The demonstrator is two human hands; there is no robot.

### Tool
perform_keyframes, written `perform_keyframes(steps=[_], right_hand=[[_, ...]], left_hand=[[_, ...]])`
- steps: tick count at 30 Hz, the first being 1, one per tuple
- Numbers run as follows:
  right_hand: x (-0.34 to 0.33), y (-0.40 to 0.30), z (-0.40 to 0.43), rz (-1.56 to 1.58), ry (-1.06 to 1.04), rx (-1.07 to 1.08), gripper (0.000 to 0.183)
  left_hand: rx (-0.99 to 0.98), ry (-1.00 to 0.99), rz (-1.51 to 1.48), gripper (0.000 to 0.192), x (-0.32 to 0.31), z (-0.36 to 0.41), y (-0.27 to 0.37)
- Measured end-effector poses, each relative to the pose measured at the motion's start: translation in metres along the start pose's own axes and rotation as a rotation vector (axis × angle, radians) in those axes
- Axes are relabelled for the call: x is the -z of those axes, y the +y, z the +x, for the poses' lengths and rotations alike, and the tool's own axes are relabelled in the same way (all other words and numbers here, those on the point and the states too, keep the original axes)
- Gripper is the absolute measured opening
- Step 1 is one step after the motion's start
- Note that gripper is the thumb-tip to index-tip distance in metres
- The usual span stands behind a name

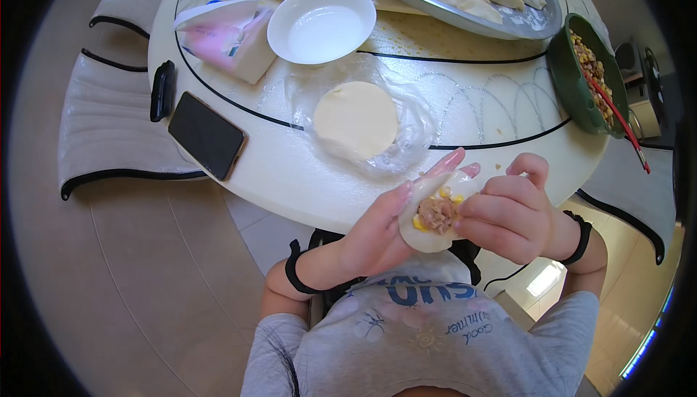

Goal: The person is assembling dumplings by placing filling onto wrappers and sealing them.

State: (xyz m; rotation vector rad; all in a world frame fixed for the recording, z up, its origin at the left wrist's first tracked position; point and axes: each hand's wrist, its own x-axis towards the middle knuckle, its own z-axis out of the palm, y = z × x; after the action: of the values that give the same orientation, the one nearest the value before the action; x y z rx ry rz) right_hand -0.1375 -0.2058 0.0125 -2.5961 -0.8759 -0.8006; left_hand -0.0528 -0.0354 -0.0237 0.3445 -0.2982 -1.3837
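Note:
My left hand (373, 233) holds a round dumpling wrapper (416, 240) in its palm, above the near edge of the table. On the wrapper lies a lump of minced meat filling (435, 215) with yellow corn kernels around it. The curled fingers of my right hand (509, 214) touch the right side of the filling; they hide that edge of the wrapper, so a grip on it cannot be made out. Beyond my hands, more round wrappers (356, 118) rest in a clear plastic bag (415, 127) on the table.
Behind the bag stands a white bowl (321, 24) with clear liquid. A metal tray (403, 2) carries several folded dumplings. At right, a green bowl (580, 106) contains filling and red chopsticks (615, 106). A phone (207, 134), a black object (162, 91) and a tissue pack (226, 38) lie left.

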Motion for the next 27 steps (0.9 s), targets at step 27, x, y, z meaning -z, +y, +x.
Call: perform_keyframes(steps=[27], right_hand=[[-0.003, -0.002, 0.019, 0.127, -0.071, -0.349, 0.028]], left_hand=[[0.05, 0.063, 0.598, 0.032, -0.01, -0.003, 0.005]])
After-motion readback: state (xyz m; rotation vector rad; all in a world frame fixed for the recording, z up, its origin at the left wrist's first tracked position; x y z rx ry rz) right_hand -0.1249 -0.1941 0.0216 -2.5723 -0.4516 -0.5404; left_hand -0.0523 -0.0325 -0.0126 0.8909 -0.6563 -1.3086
